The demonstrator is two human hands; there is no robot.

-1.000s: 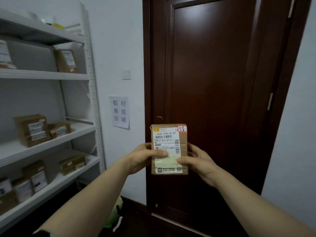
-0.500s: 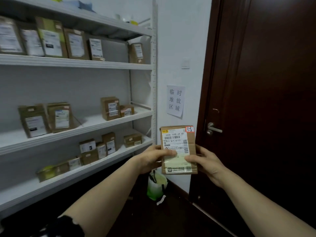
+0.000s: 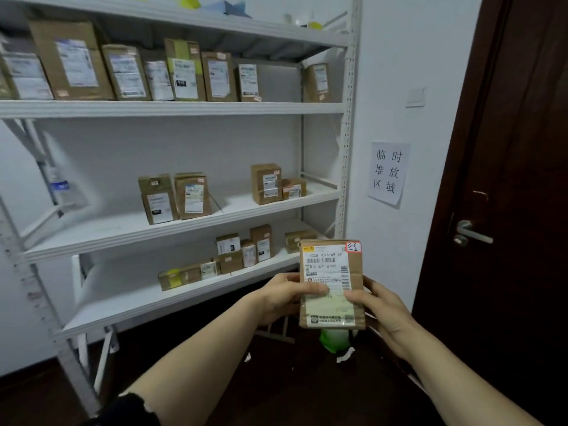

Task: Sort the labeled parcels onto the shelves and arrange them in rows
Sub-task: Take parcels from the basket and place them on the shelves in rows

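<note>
Head view: white metal shelving unit [image 3: 172,108] stands left of a dark wooden door [image 3: 504,149].
Parcel: small brown cardboard box with a white label [image 3: 332,284], upright, held in front of the lowest shelf.
Left hand [image 3: 281,295]: thumb curled over the box's left edge.
Right hand [image 3: 379,305]: grips the right edge.
Shelves: rows of brown labeled parcels [image 3: 190,73].

Held parcel [image 3: 332,284]: brown card, white label with black barcode, red-edged tag. Shelving [image 3: 172,108] white. Door [image 3: 507,179] dark brown. Wall notice [image 3: 388,173] white, black characters.
</note>
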